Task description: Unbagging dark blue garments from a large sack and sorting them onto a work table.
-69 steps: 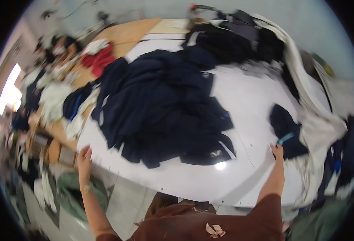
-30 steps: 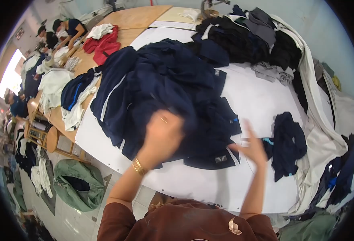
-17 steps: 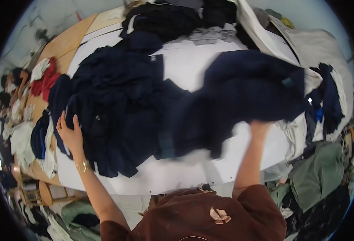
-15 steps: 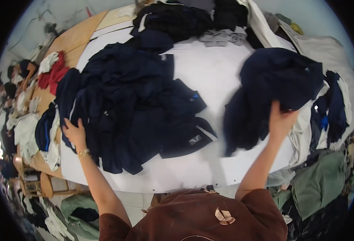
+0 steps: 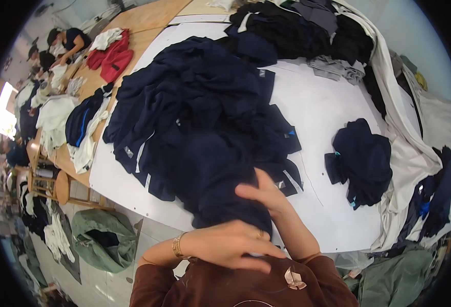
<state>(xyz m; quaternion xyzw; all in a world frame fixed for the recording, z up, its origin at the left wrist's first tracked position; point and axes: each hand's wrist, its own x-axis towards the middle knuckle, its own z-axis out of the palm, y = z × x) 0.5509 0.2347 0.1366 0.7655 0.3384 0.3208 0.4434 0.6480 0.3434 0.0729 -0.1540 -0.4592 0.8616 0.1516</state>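
A big heap of navy blue garments [image 5: 200, 97] covers the left half of a white table [image 5: 328, 107]. One navy garment [image 5: 217, 179] is pulled up off the heap toward my chest. My left hand [image 5: 233, 245] grips its lower end from below. My right hand [image 5: 264, 197] holds the same garment on its right side, fingers curled over the cloth. A smaller bundle of navy clothes [image 5: 361, 158] lies apart on the right of the table.
Black and grey clothes [image 5: 307, 30] are piled at the far end, white and dark cloth [image 5: 420, 153] along the right edge. A green sack [image 5: 102, 238] lies on the floor at left. People [image 5: 66, 43] work at a wooden table with red and white garments [image 5: 110, 53].
My right hand has let go of the bundle it put down on the right. Both hands have come together near my chest and taken up a navy garment from the heap.
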